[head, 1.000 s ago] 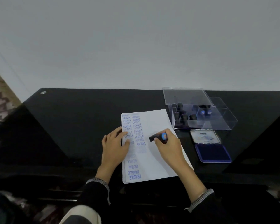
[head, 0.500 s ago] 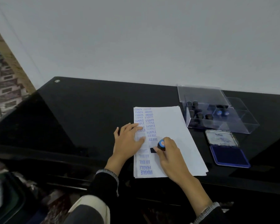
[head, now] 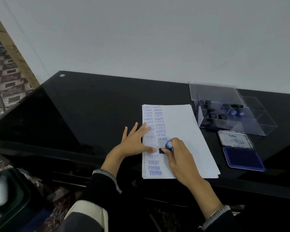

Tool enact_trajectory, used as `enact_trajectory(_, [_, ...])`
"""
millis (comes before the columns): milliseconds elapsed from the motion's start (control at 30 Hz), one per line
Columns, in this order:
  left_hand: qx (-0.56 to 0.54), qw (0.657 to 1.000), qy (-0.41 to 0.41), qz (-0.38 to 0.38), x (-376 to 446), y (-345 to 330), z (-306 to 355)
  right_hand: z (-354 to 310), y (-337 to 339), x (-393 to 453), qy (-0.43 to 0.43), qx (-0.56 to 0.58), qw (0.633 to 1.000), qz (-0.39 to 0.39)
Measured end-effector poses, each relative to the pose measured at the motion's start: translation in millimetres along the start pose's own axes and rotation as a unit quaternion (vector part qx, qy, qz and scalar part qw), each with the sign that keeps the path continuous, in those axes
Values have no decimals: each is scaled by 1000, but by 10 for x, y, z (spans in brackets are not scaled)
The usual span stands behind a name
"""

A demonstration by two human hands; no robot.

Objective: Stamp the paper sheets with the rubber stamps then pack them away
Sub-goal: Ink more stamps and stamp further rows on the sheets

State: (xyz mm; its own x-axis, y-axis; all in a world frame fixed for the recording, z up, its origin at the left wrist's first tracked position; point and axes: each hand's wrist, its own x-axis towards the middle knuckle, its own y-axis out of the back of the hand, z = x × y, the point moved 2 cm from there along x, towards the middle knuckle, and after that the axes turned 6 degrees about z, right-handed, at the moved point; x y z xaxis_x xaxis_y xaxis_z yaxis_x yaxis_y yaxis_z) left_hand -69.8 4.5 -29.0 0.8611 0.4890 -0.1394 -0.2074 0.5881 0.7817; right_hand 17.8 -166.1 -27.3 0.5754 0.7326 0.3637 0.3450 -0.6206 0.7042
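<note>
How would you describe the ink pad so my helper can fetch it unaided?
On the black table, look right of the paper sheets, just nearer than the clear plastic box. The ink pad lies open there: the only flat blue tray, its labelled lid folded back.

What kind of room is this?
Probably a home desk or small office: a glossy black table against a plain wall, holding stamped paper sheets, an ink pad and a clear stamp box.
</note>
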Motion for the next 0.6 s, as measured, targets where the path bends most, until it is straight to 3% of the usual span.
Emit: enact_trajectory(600, [27, 999, 11, 23, -22, -27, 31, -72, -34, 61, -15, -12, 1000, -7])
